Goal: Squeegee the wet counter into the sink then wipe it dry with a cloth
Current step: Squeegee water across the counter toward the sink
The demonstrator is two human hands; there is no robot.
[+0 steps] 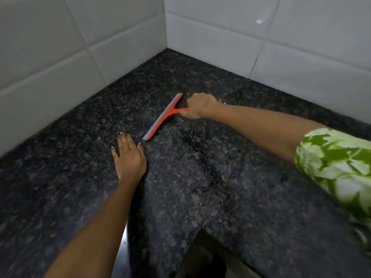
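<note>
A red squeegee with a grey rubber blade lies edge-down on the dark speckled granite counter, near the inner corner. My right hand is closed around its red handle, arm stretched in from the right. My left hand rests flat on the counter, fingers apart, just below-left of the blade's near end. Wet patches and water streaks glisten on the stone right of the blade. No cloth is in view; a bit of metal sink rim shows at the right edge.
White tiled walls meet in a corner behind the counter. The L-shaped counter's front edge drops off at the bottom middle, with dark floor space below. My green patterned sleeve fills the right side.
</note>
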